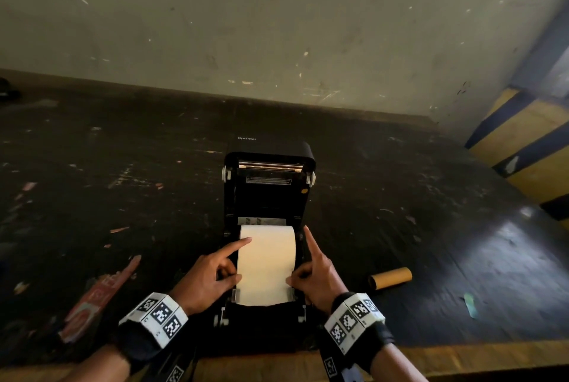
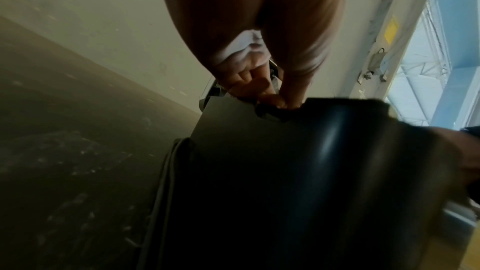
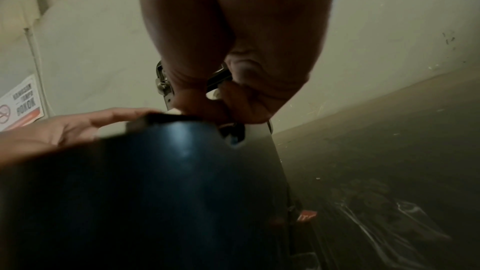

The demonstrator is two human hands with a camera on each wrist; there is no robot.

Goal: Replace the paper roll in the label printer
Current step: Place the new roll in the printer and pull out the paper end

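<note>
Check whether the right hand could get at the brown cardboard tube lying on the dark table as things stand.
Probably yes. The brown cardboard tube lies in the open on the dark table, to the right of the right hand, with nothing between them. That hand now pinches the white paper strip, so it would have to let go first.

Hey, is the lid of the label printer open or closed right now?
Open. The lid stands tilted back behind the printer body, its inner bar exposed, with the paper roll visible in the bay.

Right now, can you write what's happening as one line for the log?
printer: lid open | paper roll: inside, sheet pulled forward | left hand: pinching left edge | right hand: pinching right edge | cardboard tube: on table
</note>
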